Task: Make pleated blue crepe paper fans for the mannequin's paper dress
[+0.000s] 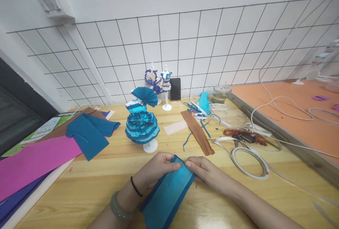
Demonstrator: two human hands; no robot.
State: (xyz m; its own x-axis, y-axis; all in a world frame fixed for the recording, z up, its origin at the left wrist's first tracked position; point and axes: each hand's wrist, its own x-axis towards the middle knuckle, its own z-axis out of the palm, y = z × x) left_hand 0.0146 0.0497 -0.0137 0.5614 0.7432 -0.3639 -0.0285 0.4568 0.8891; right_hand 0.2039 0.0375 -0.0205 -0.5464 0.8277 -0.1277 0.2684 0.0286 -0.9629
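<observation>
A long strip of turquoise paper with dark blue borders point(169, 193) hangs between my hands and slopes down toward the front of the table. My left hand point(162, 165) pinches its far edge, thumb on top. At the far right corner my right hand point(202, 170) grips the same edge between thumb and fingers. A narrow dark fold runs along that edge between them. Just beyond my hands stands a small dress form in a layered blue paper dress point(142, 128), with a pleated paper fan point(145, 96) at its top.
Coloured paper point(90, 133) is piled at the left. A brown strip point(197, 133), a roll of white tape point(250, 163), scissors point(245, 137) and a glass jar point(221, 94) lie to the right. Behind are decorated mini mannequins point(166, 82) and a phone point(175, 88).
</observation>
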